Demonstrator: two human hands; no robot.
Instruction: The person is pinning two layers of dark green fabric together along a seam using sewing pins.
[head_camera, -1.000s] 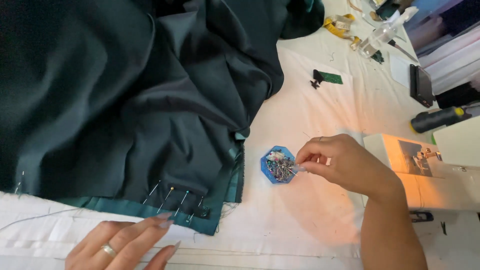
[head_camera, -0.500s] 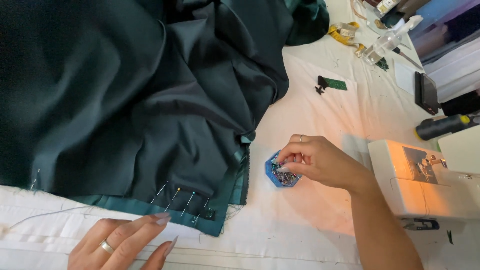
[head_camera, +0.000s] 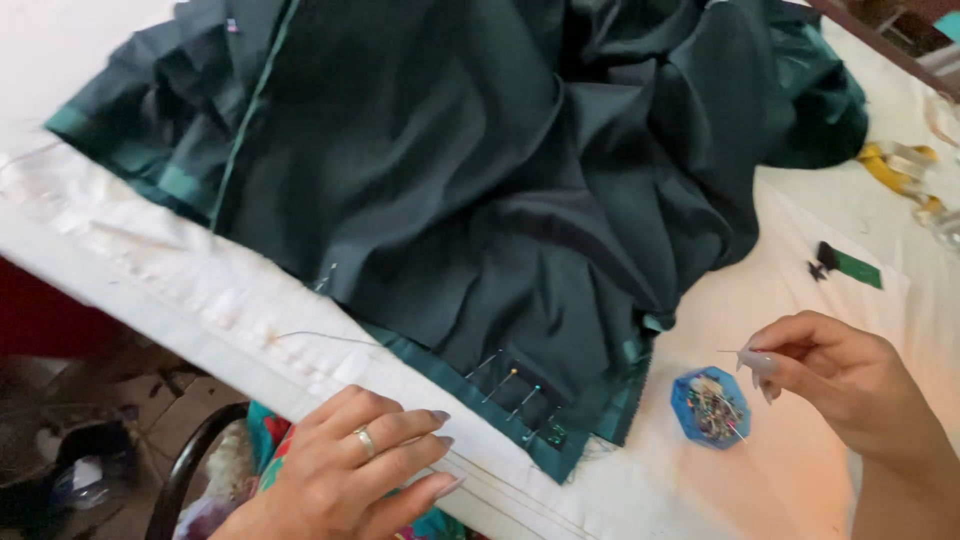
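— How much room is there along the table edge?

— Little. The dark green fabric (head_camera: 480, 170) covers most of the white table cover (head_camera: 150, 270), its pinned hem (head_camera: 520, 395) lying just inside the near edge. The left hand (head_camera: 350, 470) rests flat on that edge, fingers loosely spread, just short of the hem. Bare cloth shows only to the right.

— And the pins?

— A blue hexagonal pin dish (head_camera: 710, 407) sits just beside the hem corner, full of loose pins. The right hand (head_camera: 835, 385) hovers above it — thumb and forefinger pinching one thin straight pin (head_camera: 732, 351).

— Textures?

— Matte, softly folded fabric with a lighter teal border; a yellow tape measure (head_camera: 900, 165) lies well apart.
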